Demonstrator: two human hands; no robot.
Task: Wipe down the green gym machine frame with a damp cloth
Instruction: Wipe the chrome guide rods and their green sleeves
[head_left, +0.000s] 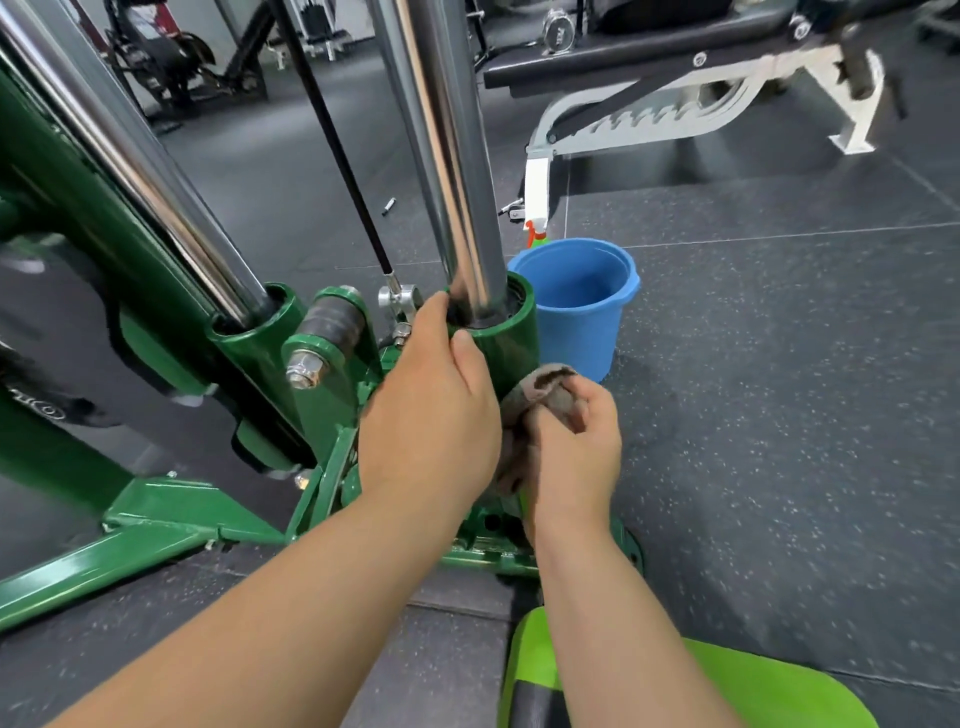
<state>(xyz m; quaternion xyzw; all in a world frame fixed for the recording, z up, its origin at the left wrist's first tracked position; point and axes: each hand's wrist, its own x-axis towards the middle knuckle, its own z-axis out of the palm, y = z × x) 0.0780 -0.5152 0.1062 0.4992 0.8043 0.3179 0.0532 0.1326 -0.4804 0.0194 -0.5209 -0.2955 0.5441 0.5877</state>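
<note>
Left hand (431, 410) gripping green frame sleeve (511, 332), right hand (574, 441) clutching cloth (540, 387)

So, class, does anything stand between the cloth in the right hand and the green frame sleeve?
Nothing visible does: the cloth, held by the right hand, seems to lie against the green sleeve. The left hand grips the sleeve's upper part, covering that patch. The blue bucket stands behind it.
</note>
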